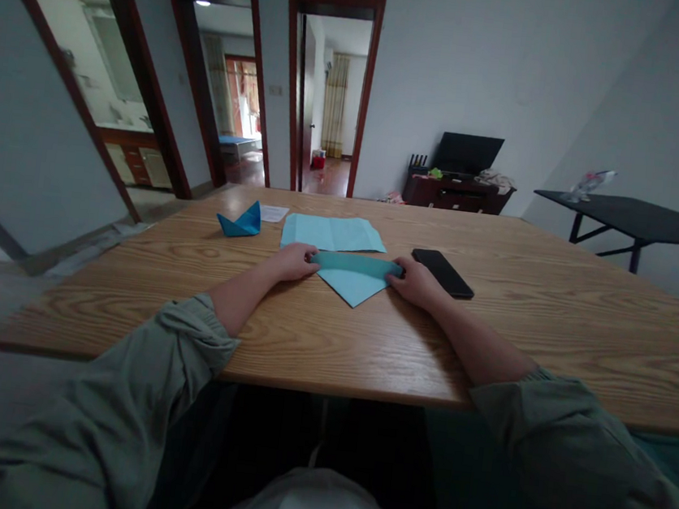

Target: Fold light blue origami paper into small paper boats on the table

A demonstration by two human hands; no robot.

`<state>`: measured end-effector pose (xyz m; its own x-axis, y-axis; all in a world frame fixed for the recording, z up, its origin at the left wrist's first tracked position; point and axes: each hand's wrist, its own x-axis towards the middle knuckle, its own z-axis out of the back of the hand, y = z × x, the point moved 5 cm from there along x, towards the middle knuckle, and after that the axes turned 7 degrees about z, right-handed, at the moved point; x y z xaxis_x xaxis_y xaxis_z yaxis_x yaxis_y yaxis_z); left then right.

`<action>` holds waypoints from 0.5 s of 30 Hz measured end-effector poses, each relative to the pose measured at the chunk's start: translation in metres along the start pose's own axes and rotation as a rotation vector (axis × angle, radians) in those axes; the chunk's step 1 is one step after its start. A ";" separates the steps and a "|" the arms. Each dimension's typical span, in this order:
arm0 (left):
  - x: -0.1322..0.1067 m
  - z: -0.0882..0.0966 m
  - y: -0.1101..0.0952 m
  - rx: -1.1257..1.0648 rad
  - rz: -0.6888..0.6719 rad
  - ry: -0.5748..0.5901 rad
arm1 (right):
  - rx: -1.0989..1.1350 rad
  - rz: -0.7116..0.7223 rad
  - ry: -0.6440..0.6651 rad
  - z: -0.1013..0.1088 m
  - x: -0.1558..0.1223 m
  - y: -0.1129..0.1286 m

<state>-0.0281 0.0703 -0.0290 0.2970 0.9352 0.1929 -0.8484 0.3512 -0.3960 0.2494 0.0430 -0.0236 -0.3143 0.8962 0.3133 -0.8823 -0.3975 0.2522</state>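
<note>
The left hand and right hand rest, fingers pressed together, on either end of a folded band of light-blue paper lying between them on a wooden table, a fold that seemingly calls for creasing flat.

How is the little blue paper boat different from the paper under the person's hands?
The dark blue paper boat stands peaked, while the light blue folded paper lies flat. The boat looks smaller and sits untouched; the paper is under the left hand and right hand. Both are folded paper on the wooden table.
</note>
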 end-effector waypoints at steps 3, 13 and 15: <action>-0.001 0.002 -0.006 0.071 -0.027 -0.021 | -0.058 -0.003 0.008 0.003 0.000 0.005; -0.013 0.007 -0.026 0.187 -0.149 0.029 | -0.099 0.225 0.033 0.006 -0.002 0.020; -0.015 0.007 -0.026 0.176 -0.174 0.054 | -0.088 0.251 0.062 0.008 -0.004 0.019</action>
<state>-0.0134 0.0472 -0.0152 0.4639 0.8643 0.1943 -0.8444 0.4978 -0.1982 0.2361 0.0303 -0.0131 -0.5455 0.7831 0.2986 -0.8003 -0.5925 0.0919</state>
